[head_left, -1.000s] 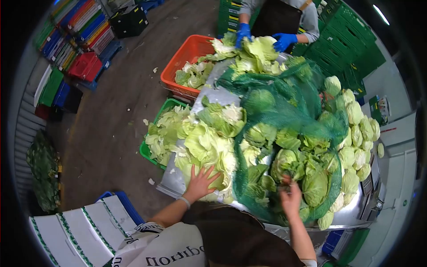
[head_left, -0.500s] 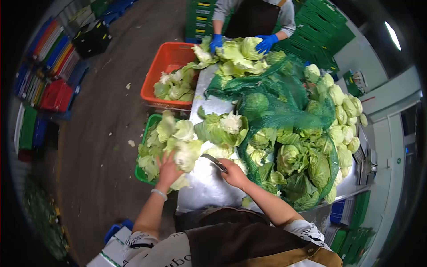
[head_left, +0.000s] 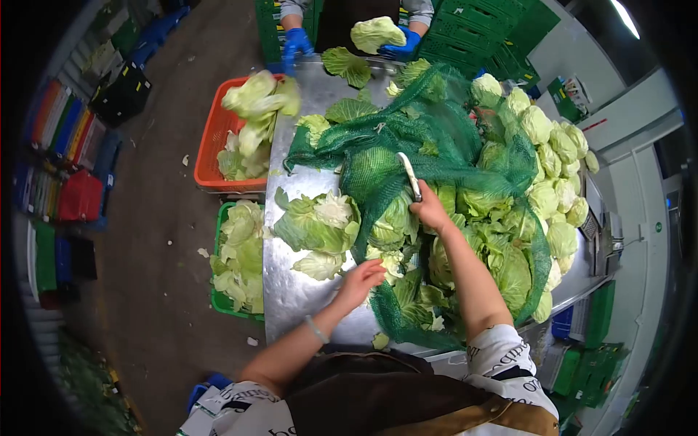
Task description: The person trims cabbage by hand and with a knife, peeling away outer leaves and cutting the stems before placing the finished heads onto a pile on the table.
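Note:
My right hand [head_left: 430, 208] grips a curved knife [head_left: 408, 173], its blade pointing up over the green net [head_left: 436, 174] that is full of cabbages. My left hand [head_left: 360, 283] has its fingers stretched toward pale trimmed leaf pieces [head_left: 389, 263] at the net's near-left edge, fingertips right at them. A leafy cabbage [head_left: 318, 221] with a pale, ragged middle lies on the metal table [head_left: 287, 312], left of the net. One loose leaf [head_left: 320, 266] rests just below it. More green cabbages [head_left: 515, 272] show beneath the mesh by my right forearm.
A green crate [head_left: 236, 265] of leaves stands left of the table, with an orange crate [head_left: 207, 156] beyond it. Opposite, a person in blue gloves [head_left: 403, 45] holds a cabbage [head_left: 376, 34]; leaves blur over the orange crate. Trimmed cabbages [head_left: 560, 192] are piled at the right.
My left hand has left the leaves at the green crate and moved right to the net's edge. My right hand has raised the knife over the net. Leaves now hang above the orange crate.

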